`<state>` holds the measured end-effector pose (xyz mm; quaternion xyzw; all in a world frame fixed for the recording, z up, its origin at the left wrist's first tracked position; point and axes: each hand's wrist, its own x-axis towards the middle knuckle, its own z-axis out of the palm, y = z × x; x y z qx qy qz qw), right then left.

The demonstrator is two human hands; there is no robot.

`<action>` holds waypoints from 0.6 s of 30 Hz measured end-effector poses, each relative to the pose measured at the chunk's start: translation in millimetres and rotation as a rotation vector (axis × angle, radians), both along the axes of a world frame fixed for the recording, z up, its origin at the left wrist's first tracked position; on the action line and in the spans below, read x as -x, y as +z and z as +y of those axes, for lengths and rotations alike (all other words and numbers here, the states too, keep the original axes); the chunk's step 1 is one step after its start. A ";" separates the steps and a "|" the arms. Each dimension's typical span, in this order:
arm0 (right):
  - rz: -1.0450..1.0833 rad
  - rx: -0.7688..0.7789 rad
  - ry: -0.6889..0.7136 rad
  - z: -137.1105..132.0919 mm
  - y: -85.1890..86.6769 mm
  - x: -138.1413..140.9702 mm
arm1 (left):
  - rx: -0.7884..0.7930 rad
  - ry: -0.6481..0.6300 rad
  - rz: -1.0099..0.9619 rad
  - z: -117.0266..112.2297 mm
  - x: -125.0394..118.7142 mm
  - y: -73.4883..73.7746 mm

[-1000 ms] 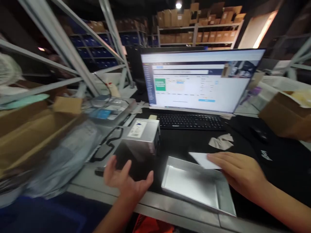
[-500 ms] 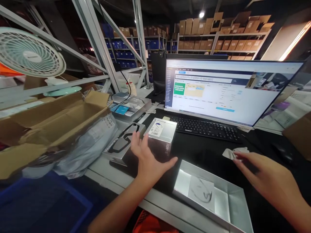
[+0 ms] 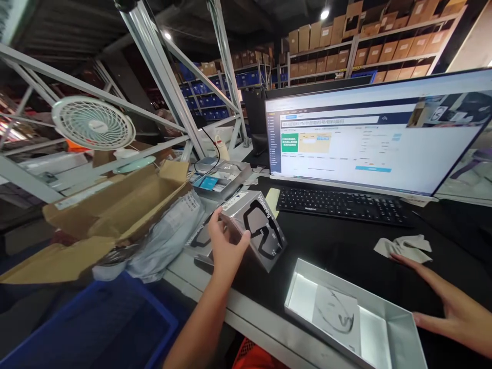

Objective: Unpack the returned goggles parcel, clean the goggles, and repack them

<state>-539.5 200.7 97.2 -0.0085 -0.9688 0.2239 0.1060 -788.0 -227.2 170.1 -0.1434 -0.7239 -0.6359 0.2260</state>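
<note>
My left hand (image 3: 226, 243) grips a silver "Wakening" product box (image 3: 265, 230) by its near end, thumb on one side and fingers on the other. The box is tilted, its printed face turned toward the right. Behind that hand a similar flat box (image 3: 198, 238) lies partly hidden. My right hand (image 3: 446, 302) is spread on the right, thumb at the end of an open silver tray (image 3: 400, 318) and a fingertip at a crumpled pale cloth (image 3: 407, 248). Inside the tray lies a white card (image 3: 336, 318) with a drawing of a cable or glasses on it.
A keyboard (image 3: 338, 205) and a monitor (image 3: 369, 138) stand at the back. To the left are an opened cardboard box (image 3: 126, 205), a plastic-wrapped bundle (image 3: 169, 241), a fan (image 3: 94, 123) and a blue bin (image 3: 115, 318). Another silver box (image 3: 226, 184) holds small items.
My left hand has closed on the upright box and tilted it so its printed face shows. My right hand has let go of the cloth and come nearer the tray. The view has shifted.
</note>
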 end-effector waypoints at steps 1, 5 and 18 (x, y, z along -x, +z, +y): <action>-0.008 0.008 0.008 -0.6 -1.9 1.2 | -0.005 -0.002 -0.004 0.1 0.3 0.6; 0.058 0.034 -0.058 -14.5 1.0 9.5 | -0.002 -0.002 -0.006 0.5 0.3 1.6; -0.021 -0.179 -0.311 -43.3 33.9 11.0 | 0.171 0.106 0.179 10.1 -4.1 -0.7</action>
